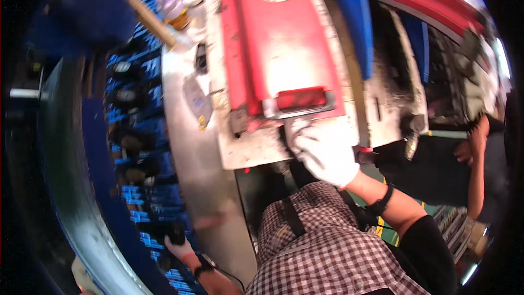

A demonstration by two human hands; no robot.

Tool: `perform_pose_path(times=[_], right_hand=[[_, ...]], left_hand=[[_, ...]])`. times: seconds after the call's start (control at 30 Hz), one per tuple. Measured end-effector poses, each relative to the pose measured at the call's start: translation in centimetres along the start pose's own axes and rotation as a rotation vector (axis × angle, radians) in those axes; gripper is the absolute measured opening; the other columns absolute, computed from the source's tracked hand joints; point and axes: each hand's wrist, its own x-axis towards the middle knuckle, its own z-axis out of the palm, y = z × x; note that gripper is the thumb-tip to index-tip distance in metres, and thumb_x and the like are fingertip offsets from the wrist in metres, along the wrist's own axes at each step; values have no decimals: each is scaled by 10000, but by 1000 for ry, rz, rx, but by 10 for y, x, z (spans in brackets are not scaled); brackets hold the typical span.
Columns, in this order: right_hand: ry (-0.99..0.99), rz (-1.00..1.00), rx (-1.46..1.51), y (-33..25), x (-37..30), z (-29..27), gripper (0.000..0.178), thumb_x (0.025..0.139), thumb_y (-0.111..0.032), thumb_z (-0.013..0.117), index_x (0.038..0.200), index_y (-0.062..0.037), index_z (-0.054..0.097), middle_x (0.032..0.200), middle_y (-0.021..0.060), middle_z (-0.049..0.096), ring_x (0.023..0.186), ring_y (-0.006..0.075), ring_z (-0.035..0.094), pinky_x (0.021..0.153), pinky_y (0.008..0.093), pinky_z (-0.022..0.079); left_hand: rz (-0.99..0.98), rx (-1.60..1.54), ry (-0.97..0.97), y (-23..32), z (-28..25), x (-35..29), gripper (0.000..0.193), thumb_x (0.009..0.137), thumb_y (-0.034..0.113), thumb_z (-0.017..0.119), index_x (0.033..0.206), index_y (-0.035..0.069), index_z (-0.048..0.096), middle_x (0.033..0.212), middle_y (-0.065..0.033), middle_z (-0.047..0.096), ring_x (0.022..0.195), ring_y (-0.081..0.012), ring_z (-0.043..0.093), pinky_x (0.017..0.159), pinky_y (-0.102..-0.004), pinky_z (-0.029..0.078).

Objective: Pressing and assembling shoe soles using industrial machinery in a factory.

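Observation:
My right hand (325,155), in a white glove, is at the near end of a long red cover (278,49) with a pale oval label. Its fingers are closed just below a metal-rimmed red slot (300,98); what they grip is hidden by the glove and blur. Low on the left, my left hand (181,248), in a pale glove, reaches over a blue rack (136,196). A small black part (175,234) shows at its fingertips and appears gripped. Several dark round parts (125,95) sit in that rack.
A steel ledge (191,169) runs between rack and worn white board (256,155). On it lie a wooden-handled tool (150,21) and grey cutter-like tool (197,101). Blue panels (349,16) and a red curved piece (420,0) stand right. Another person's arm (476,169) is far right.

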Motion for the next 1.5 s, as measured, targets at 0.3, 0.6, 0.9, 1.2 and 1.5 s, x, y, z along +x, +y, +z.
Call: perform_pose_path(times=[0.3,0.6,0.9,1.2,1.5], right_hand=[[268,-145,295,-6,-10,-23,317,893,-221,713,1182,-91,709,1192,134,679,1212,346,607,1072,457,479],[78,206,918,17,-61,-127,1071,801,-289,806,1655,-18,221,1692,282,236,1580,365,250,1269,423,256],[523,749,640,218,-101,-194,859,786,-346,764,1549,-57,497,1450,271,533,1340,361,560,1157,397,430],[223,832,-162,343,-45,-178,883,752,-427,761,1565,-251,466,1396,292,496,1218,470,587,989,495,543],[113,844,-180,324,-47,-181,915,761,-435,807,1571,-246,426,1350,257,486,1156,440,612,926,507,567]], left_hand=[[-342,-1470,-924,255,13,-93,732,956,379,612,1565,23,418,1559,-158,498,1405,-348,500,1213,-550,370],[132,-1021,-1492,561,93,-207,817,876,108,716,1573,-63,326,1545,-174,482,1415,-287,495,1221,-448,369],[734,-763,-1294,730,123,-244,992,909,225,740,1675,37,138,1675,-254,304,1561,-376,313,1274,-483,245],[1134,-814,-1091,864,130,-292,929,899,234,805,1636,21,283,1639,-194,395,1526,-338,385,1259,-460,290],[1636,-495,-971,962,149,-335,833,920,329,784,1602,57,390,1592,-162,473,1494,-281,425,1255,-420,286]])
